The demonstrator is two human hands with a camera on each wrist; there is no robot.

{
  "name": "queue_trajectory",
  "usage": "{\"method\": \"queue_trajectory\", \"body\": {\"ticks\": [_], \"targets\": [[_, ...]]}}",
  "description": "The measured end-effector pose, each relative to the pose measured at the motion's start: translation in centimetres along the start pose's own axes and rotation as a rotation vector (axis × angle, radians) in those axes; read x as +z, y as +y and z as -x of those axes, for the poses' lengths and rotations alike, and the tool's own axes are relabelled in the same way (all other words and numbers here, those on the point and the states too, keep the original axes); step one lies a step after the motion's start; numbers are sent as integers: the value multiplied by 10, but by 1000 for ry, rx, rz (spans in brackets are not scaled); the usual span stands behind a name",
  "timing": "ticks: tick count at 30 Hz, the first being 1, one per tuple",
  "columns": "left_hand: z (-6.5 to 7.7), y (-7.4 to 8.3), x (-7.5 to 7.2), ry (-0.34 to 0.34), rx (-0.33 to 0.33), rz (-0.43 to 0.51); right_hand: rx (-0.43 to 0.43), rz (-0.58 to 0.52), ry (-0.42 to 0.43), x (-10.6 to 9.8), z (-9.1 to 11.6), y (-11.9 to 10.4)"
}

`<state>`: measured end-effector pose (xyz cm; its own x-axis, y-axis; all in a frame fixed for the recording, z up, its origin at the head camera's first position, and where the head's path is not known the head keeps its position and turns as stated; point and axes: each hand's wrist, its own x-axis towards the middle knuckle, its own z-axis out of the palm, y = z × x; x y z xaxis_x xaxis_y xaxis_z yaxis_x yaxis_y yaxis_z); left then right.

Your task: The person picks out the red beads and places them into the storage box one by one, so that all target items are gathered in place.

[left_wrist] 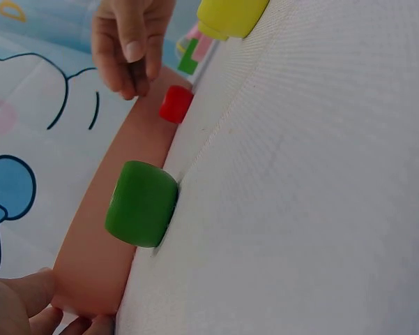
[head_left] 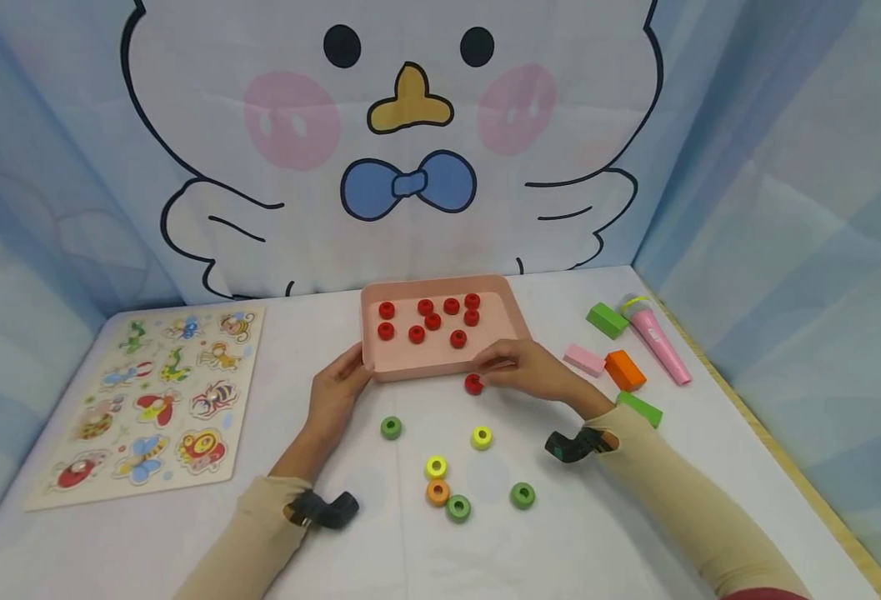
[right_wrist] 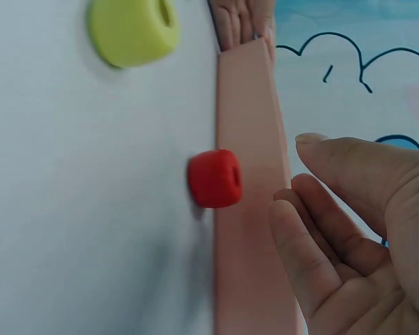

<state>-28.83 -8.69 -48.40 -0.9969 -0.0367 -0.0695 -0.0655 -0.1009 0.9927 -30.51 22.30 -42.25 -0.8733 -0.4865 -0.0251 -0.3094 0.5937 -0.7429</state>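
Note:
A shallow pink tray [head_left: 425, 364] holds several red beads [head_left: 416, 334]. My left hand [head_left: 332, 396] grips its near left corner; in the left wrist view the thumb lies by the rim and the fingertips [left_wrist: 47, 321] meet the outer wall. Outside the tray, just before its near wall, one more red bead [right_wrist: 216, 179] sits on the white table. Over that bead and the near rim hovers my right hand [head_left: 528, 369], thumb and fingers apart. Nothing lies between them in the right wrist view [right_wrist: 355, 230]. A green bead [left_wrist: 142, 204] stands near the left hand.
Nearer me lie yellow [head_left: 481, 437], orange [head_left: 437, 492] and green beads [head_left: 523, 496]. At right are green [head_left: 607, 320], pink [head_left: 583, 360] and orange blocks [head_left: 624, 370] and a pink toy microphone [head_left: 659, 340]. An insect picture board [head_left: 147, 404] lies left. A printed curtain [head_left: 410, 242] hangs behind.

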Motion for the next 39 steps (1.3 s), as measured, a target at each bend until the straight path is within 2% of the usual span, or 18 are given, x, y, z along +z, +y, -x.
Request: {"method": "queue_trajectory", "body": {"ticks": [6, 13, 19, 24, 31, 39], "targets": [[1, 1, -1, 7, -17, 5, -31, 2, -19, 10, 10, 12], [1, 0, -1, -2, -18, 7, -45, -23, -35, 20, 8, 14], [-1, 0, 0, 1, -16, 27, -82, 28, -9, 24, 5, 15], [-2, 0, 0, 4, -15, 34, -80, 56, -3, 24, 4, 16], [0, -2, -1, 6, -16, -1, -67, 84, -27, 20, 6, 10], [-1, -2, -1, -7, -15, -8, -65, 88, -30, 1, 3, -2]]}}
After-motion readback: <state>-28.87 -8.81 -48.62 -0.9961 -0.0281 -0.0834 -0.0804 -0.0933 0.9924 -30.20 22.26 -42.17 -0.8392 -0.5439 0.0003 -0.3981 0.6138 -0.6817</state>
